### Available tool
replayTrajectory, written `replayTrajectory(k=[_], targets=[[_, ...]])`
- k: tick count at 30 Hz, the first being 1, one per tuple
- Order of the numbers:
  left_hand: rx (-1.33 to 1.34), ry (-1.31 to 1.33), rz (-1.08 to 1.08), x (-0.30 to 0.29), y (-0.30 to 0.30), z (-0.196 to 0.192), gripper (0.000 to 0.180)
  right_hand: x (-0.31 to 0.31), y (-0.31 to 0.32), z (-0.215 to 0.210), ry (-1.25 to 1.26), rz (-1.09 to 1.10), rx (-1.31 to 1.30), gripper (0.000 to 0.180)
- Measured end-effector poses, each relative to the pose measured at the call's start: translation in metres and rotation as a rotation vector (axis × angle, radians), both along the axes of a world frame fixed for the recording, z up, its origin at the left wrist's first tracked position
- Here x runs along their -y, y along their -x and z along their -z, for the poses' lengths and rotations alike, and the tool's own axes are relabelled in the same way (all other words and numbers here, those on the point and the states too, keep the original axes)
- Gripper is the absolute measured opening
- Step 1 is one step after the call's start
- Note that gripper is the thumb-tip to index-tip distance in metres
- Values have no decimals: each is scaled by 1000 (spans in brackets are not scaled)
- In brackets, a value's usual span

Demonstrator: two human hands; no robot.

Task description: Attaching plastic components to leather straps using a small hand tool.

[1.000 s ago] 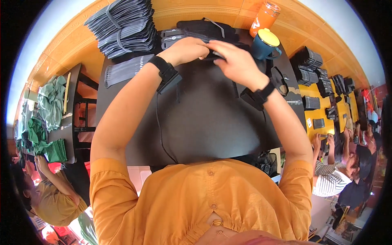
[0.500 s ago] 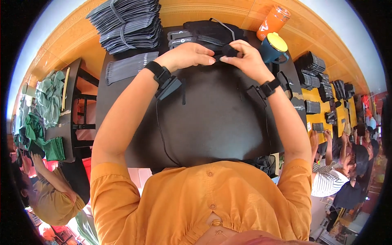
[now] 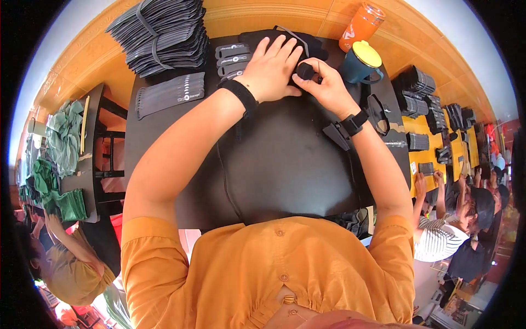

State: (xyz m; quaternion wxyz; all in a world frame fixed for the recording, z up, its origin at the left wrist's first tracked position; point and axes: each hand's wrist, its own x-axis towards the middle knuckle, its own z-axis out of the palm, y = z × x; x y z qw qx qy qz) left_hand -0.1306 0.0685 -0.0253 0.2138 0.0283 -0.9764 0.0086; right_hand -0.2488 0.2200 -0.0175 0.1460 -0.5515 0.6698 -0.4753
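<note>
"How do the two hands stand?"

"The left hand (image 3: 272, 71) is spread palm down, its fingers apart, at the front of a dark bundle (image 3: 313, 48). Whether it presses on anything, I cannot tell. The right hand (image 3: 326, 83) pinches one small black roll (image 3: 305, 71) between thumb and fingers."

"Where is that roll, exactly?"

"Just right of the left hand's fingers, near the far edge of the tabletop (image 3: 279, 164). One grey band (image 3: 293, 36) shows on the dark bundle beyond."

"And on the wrists?"

"Two black wristbands (image 3: 355, 123), one each."

"What lies to the left?"

"Three grey strap ends (image 3: 233, 59) beside the left hand, then one fanned row of grey strips (image 3: 170, 94), overlapping too closely to count. Behind that row stands one tall stack (image 3: 178, 38) of dark grey pieces, with two grey bands around it."

"To the right?"

"One dark blue mug (image 3: 353, 70) with one yellow lid (image 3: 366, 53), and just behind it one orange bottle (image 3: 361, 27)."
</note>
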Motion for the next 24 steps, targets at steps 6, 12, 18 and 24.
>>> replayTrajectory(k=[6,12,18,24], targets=[[2,57,-14,-2,6,14,81,-4,0,1,37,14,0,31],[129,162,-171,-4,10,3,66,-34,4,-6,167,39,194,19],[136,298,-208,21,-1,9,69,-127,11,-66,515,59,415,18],[185,238,-245,20,-5,3,76,-180,-17,-70,636,25,490,23]])
